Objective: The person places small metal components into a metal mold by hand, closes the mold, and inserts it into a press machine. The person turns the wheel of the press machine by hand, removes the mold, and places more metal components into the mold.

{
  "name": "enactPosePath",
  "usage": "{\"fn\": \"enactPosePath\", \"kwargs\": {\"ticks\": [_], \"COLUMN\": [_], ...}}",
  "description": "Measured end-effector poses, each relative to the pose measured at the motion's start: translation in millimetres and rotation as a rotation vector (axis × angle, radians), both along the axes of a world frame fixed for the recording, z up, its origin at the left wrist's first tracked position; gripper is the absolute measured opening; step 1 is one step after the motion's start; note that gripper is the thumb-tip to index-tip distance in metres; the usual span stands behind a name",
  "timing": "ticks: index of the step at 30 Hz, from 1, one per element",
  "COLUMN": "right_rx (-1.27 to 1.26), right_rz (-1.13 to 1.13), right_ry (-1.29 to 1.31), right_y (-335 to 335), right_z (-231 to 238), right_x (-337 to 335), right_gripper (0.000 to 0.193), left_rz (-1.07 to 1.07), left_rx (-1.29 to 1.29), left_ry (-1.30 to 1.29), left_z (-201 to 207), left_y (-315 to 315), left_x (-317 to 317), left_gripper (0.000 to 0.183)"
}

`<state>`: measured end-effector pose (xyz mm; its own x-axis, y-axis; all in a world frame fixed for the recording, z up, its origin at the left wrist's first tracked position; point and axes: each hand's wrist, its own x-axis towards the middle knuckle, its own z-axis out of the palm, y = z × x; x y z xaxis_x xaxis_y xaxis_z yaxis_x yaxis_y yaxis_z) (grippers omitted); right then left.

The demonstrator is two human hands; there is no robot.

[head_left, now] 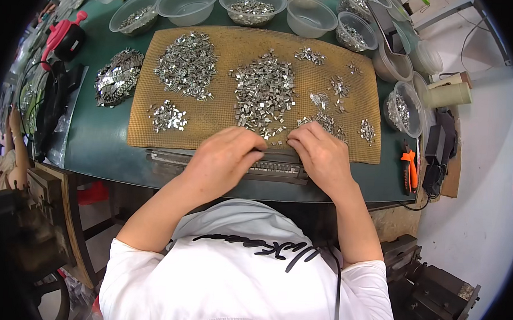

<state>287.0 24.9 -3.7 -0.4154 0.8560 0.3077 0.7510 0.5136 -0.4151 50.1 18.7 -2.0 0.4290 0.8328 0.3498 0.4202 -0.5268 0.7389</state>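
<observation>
My left hand (223,159) is closed, thumb and curled fingers drawn together over a long dark bar (170,158). Anything in its fingertips is too small to make out. Across from it, my right hand (323,156) is also closed, its fingertips pinched at the mat's near edge by a few loose metal pieces. Between and below the hands, a row of small silver pieces (274,168) lies along the bar. Just beyond the fingers spreads a large heap of small, blocky metal pieces (265,92) on a tan textured mat (218,115).
Other piles of metal bits (186,64) lie on the mat. Clear plastic bowls (309,19) line the far side. Orange-handled pliers (409,169) rest at right. A dark linked metal bundle (118,78) and a pink-and-black tool (67,37) sit at left on the green table (97,139).
</observation>
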Motion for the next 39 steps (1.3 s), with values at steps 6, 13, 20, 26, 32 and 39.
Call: {"fn": "enactPosePath", "kwargs": {"ticks": [6,13,20,26,32,39], "right_rx": [-0.029,-0.04,-0.024,0.021,0.007,0.012], "right_rz": [0.013,-0.017,0.035,0.071,0.081,-0.102], "right_ry": [0.103,0.141,0.121,0.113,0.127,0.117], "right_y": [-7.7,-18.9,-33.0,-38.7,-30.3,-11.8], "right_z": [1.2,0.0,3.0,0.6,1.3,-8.3], "right_x": [11.6,18.1,10.1,-1.7,1.6,0.2], "right_gripper": [0.007,0.01,0.014,0.016,0.016,0.014], "left_rz": [-0.168,-0.142,-0.122,0.036,-0.015,-0.062], "left_rx": [-0.053,0.088,0.053,0.081,0.051,0.039], "left_ry": [0.055,0.088,0.049,0.078,0.088,0.145], "left_z": [-2.0,-13.3,-2.3,-2.8,-2.6,-2.6], "left_y": [-1.6,-4.9,0.3,9.5,8.1,7.3], "left_x": [28.2,41.1,23.1,1.8,3.1,9.3], "left_gripper": [0.016,0.013,0.015,0.014,0.014,0.013]}}
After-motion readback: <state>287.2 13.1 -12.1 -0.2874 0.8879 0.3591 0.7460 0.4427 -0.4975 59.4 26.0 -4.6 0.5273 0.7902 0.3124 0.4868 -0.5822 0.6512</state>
